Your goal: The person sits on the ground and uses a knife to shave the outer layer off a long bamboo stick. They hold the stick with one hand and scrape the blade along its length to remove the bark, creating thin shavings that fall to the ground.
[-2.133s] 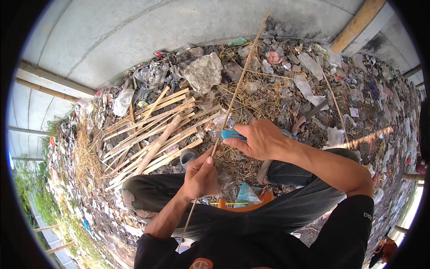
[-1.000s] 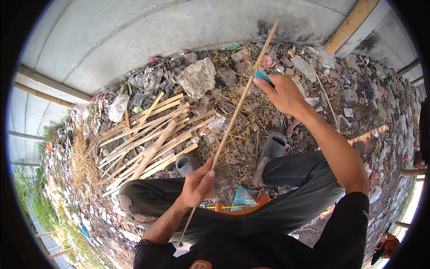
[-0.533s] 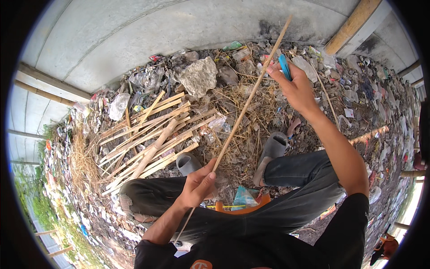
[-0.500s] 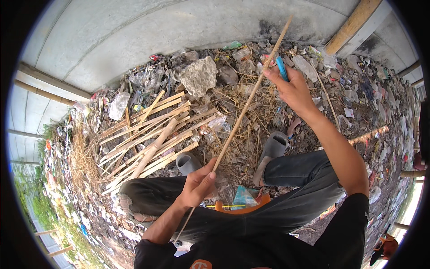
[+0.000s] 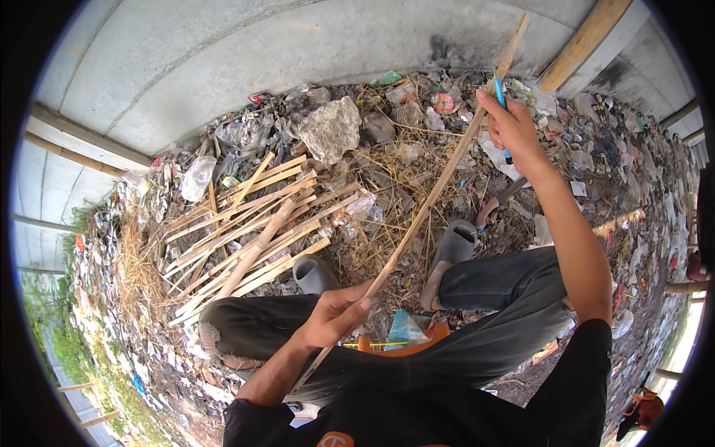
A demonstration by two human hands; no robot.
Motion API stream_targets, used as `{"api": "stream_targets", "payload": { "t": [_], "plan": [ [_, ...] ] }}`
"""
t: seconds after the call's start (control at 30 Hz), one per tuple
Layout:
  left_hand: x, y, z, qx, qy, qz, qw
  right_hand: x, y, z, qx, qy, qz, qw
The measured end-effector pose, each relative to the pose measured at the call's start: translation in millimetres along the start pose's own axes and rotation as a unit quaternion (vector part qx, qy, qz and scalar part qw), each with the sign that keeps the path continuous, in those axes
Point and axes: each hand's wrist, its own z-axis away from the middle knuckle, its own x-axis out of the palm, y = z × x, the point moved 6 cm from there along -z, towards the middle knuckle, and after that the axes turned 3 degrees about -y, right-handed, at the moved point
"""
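Fingers pinch wooden strip, left hand low, right hand farther along clasping blue tool, seemingly steadying; next move needs firmness.

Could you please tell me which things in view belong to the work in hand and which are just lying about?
In the work:
long wooden strip, in the left hand
blue tool, in the right hand
probably the pile of wooden strips

Apparently lying about:
pale rock
crumpled whitish plastic
green scrap

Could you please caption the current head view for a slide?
Left hand gripping a stick, right hand at it with a blue tool, slats nearby.
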Motion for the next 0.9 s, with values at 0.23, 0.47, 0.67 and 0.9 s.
{"api": "stream_targets", "payload": {
  "t": [0.23,0.47,0.67,0.9],
  "plan": [
    [-9.2,-1.0,3.8,-0.014,0.091,0.04,0.995,22.7,-11.1,23.0,-0.128,-0.039,0.31,0.941],
    [-12.0,-5.7,0.2,0.022,0.107,-0.018,0.994,33.1,-10.3,32.4,-0.223,-0.067,0.404,0.885],
    [-13.4,-2.0,-2.1,0.047,0.14,-0.134,0.98,13.7,-6.7,14.2,-0.078,-0.037,0.416,0.905],
    [-12.9,1.0,0.8,0.064,0.134,-0.156,0.977,7.3,-10.7,-0.2,-0.052,0.01,0.402,0.914]
  ]
}}
